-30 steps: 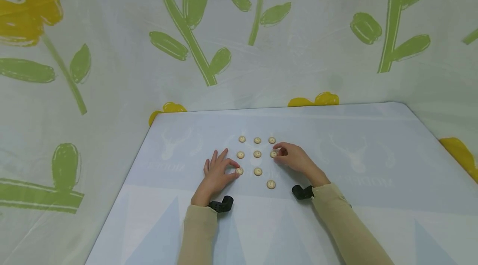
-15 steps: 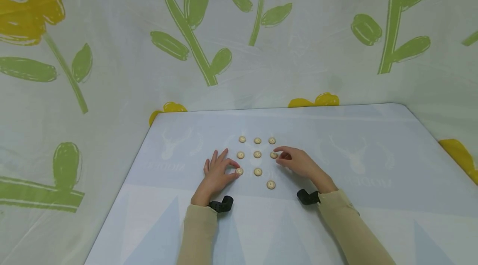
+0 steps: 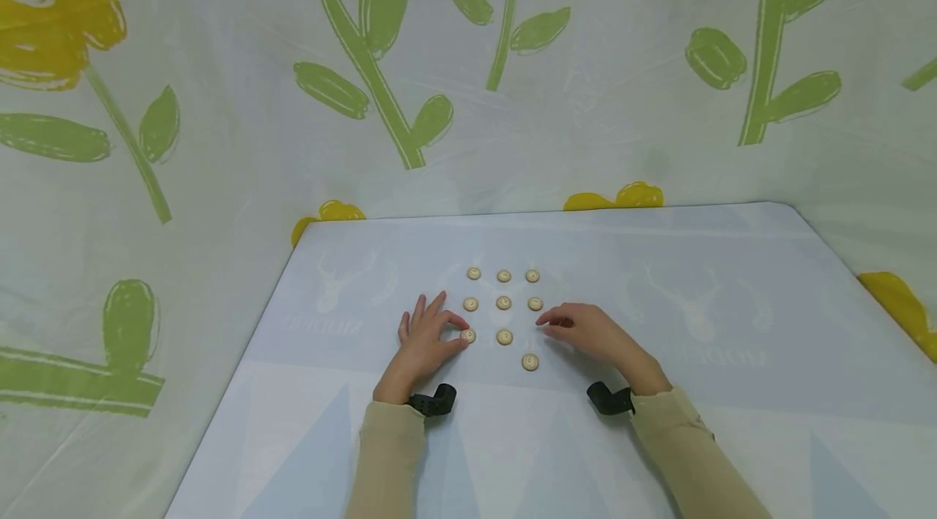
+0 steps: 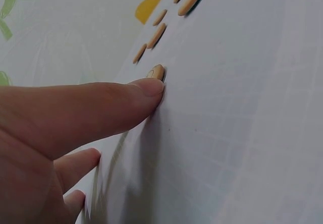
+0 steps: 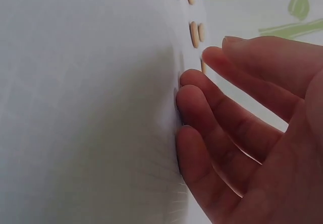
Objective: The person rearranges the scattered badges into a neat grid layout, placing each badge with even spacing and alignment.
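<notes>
Several round, pale wooden discs with dark markings on their tops lie on the table in rows. My left hand (image 3: 423,348) pinches the front-left disc (image 3: 468,336) between thumb and index finger, the other fingers spread out. In the left wrist view the thumb (image 4: 101,110) presses at that disc's edge (image 4: 159,71). My right hand (image 3: 589,330) holds nothing; its fingers are loosely bent beside the table, just below the right disc of the middle row (image 3: 535,303). Nearer me lies another disc (image 3: 530,362), set lower than its row neighbour (image 3: 504,337).
The table (image 3: 732,275) wears a pale cover with faint deer-head prints. A hanging cloth (image 3: 586,120) with green leaves and yellow flowers rises behind it and at its sides. A black wrist camera (image 3: 609,399) sits on each wrist.
My right hand has let go of the right middle-row disc and moved toward me and slightly right. The left hand has stayed at its disc.
</notes>
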`<state>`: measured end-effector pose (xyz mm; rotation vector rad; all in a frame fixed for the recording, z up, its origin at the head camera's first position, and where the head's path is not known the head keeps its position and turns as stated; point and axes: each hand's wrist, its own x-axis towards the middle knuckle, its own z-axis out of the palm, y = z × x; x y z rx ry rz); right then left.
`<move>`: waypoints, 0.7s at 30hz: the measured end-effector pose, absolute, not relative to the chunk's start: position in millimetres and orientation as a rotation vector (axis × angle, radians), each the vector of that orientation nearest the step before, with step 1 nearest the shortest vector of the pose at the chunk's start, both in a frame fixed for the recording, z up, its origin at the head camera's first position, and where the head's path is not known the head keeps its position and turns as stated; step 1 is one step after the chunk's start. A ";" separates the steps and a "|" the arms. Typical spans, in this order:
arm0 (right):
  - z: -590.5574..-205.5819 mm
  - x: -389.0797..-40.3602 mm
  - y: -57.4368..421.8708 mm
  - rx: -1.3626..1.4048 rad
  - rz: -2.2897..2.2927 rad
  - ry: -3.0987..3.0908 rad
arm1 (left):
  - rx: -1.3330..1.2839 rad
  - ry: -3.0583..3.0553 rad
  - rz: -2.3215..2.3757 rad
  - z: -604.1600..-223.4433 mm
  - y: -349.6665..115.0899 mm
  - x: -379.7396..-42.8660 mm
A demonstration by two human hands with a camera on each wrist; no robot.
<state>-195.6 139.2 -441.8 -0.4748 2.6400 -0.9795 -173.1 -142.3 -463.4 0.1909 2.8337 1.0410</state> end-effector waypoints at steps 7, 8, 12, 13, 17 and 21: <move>-442.4 -192.4 137.7 -0.512 -0.910 2.654 | 0.206 2.838 1.058 -463.5 -143.2 -172.1; -442.1 -191.8 137.0 -0.511 -0.905 2.653 | 0.206 2.837 1.061 -463.3 -143.1 -171.9; -440.7 -189.2 133.7 -0.546 -0.886 2.648 | 0.199 2.830 1.069 -463.5 -143.1 -171.4; -440.5 -188.7 132.7 -0.561 -0.880 2.648 | 0.195 2.827 1.067 -463.5 -143.2 -171.2; -440.4 -186.7 128.7 -0.595 -0.871 2.636 | 0.197 2.828 1.069 -463.4 -143.9 -171.1; -441.8 -184.9 126.1 -0.597 -0.868 2.630 | 0.203 2.827 1.076 -464.0 -143.9 -171.6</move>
